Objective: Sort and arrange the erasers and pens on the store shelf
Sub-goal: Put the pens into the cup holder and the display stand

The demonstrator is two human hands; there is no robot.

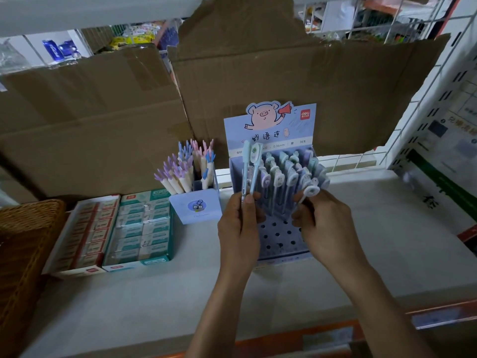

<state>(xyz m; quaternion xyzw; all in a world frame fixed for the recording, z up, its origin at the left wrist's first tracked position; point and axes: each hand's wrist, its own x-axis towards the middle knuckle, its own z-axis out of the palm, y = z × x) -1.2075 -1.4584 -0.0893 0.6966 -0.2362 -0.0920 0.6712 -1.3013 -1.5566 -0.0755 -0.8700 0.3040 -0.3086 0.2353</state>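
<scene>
My left hand (238, 226) is gripping two pens (249, 166) upright, in front of the pig display box (282, 239). My right hand (326, 226) is pinching a white-capped pen (311, 191) at the box's right side. Eraser boxes (139, 228) are sitting on the shelf (180, 293), left of a pen cup (196, 206).

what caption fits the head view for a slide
Left hand holds two pens upright while the right hand pinches a third pen at the pig-themed display box.
</scene>
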